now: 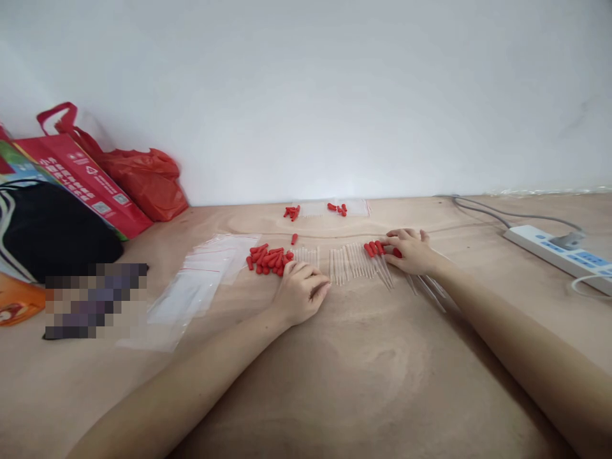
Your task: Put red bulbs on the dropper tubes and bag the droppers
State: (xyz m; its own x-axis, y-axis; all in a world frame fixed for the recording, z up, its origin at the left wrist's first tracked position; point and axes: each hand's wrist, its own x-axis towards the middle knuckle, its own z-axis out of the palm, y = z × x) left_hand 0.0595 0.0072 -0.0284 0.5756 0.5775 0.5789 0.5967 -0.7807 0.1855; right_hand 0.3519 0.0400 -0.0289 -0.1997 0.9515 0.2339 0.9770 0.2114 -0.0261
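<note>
My left hand rests on the table with its fingers curled and the thumb close to the index finger. It lies between a pile of red rubber bulbs and a row of thin clear tubes; whatever its fingertips hold is hidden. My right hand reaches over several droppers, its thumb and fingers around a dropper's red bulb. Beside its fingertips lie droppers with red bulbs, side by side. More slender tubes stick out from under the right hand and wrist.
Clear zip bags lie overlapped left of the bulbs. One loose bulb sits behind the pile. Bagged bulbs and tubes lie by the wall. Shopping bags stand at left, a power strip at right.
</note>
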